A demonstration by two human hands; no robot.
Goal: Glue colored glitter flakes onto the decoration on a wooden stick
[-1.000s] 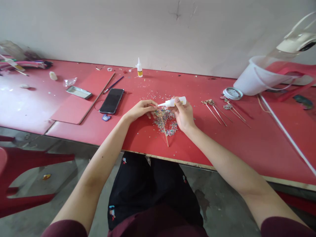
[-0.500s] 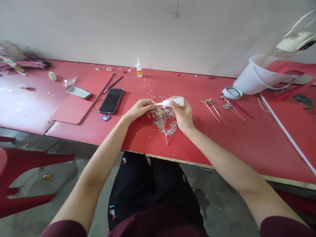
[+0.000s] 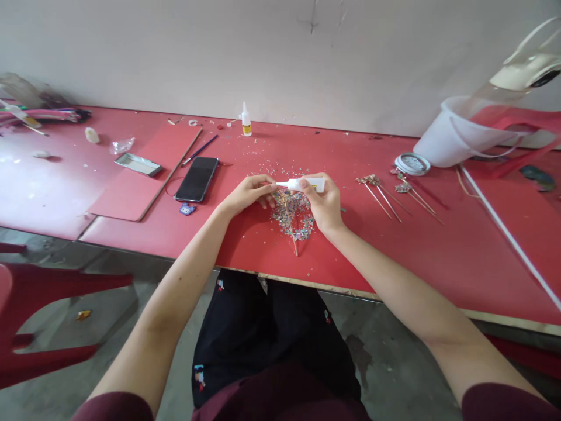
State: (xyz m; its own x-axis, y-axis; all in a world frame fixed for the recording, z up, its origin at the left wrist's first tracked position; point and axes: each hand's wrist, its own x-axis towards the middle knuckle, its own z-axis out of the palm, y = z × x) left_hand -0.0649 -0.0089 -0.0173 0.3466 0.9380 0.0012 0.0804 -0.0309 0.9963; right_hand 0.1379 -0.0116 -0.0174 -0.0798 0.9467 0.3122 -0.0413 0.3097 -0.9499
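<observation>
My right hand [image 3: 323,202] is closed around a white glue bottle [image 3: 313,185] with a narrow nozzle, lying nearly level and aimed left. The nozzle tip meets the pinched fingertips of my left hand [image 3: 254,193]. Whatever those fingers pinch is too small or hidden to make out. Just below the fingertips, a thin gold-coloured hairpin stick [image 3: 291,231] slants down toward the table's front edge, its upper end close to my left hand. Beneath it spreads a pile of small multicoloured chips [image 3: 302,234] on the red table.
Left of my hands lie a phone [image 3: 197,179], a paintbrush [image 3: 200,150], a shallow tray [image 3: 138,164] and a red board [image 3: 127,202]. Another glue bottle [image 3: 246,121] stands near the wall. On the right are several decorated hairpins [image 3: 372,182], a round tin [image 3: 412,164] and a white bucket [image 3: 447,134].
The back end of the glue bottle has dipped slightly, so it lies more level. Both hands otherwise stay in place.
</observation>
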